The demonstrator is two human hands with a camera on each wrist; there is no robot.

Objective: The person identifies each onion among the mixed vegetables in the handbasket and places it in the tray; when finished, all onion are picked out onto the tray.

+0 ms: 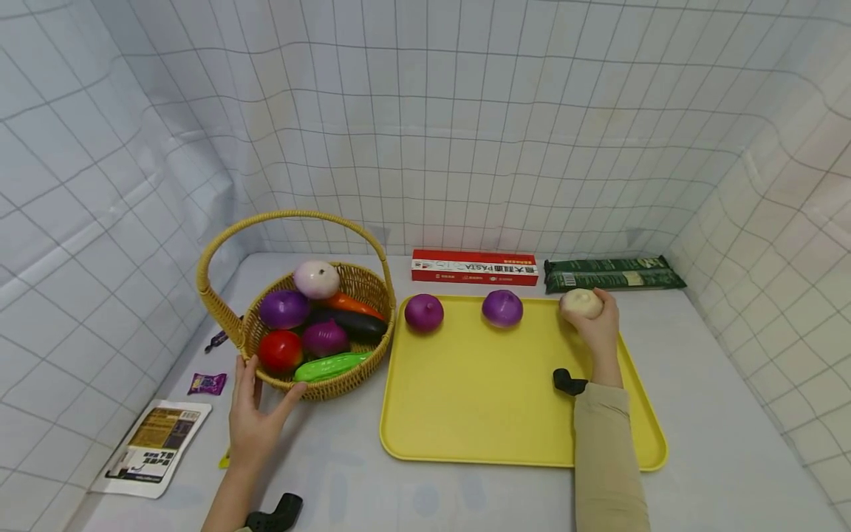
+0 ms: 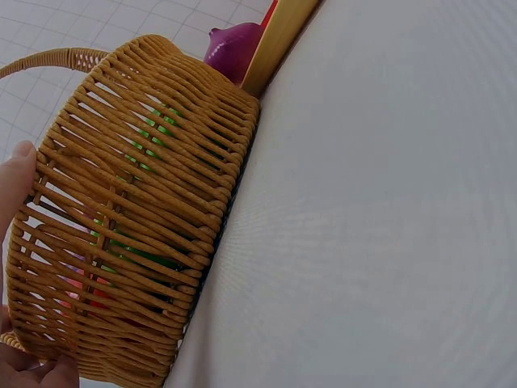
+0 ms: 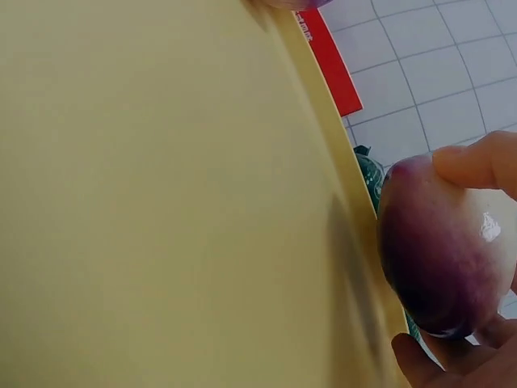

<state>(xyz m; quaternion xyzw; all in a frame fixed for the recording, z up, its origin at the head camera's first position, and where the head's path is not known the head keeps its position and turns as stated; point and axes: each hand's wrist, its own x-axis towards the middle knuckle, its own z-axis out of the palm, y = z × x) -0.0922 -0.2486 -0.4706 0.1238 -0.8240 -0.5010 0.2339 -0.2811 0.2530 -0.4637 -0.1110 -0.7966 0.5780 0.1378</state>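
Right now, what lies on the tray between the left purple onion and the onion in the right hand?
One more purple onion, seen in the head view.

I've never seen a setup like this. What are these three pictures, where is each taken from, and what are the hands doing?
No machine here: a person works with bare hands and wears three cameras. The wide picture comes from the head, looking down at a grey table. The other two come from the wrists, so they show close-ups.

The left hand rests against the woven wicker basket, which holds toy vegetables; the left wrist view shows that basket's side up close. The right hand has a pale round onion in its grip at the far right corner of the flat yellow tray. The right wrist view shows the onion by the tray's edge. Two purple onions sit on the tray. A red pasta box and a dark green packet lie behind it.
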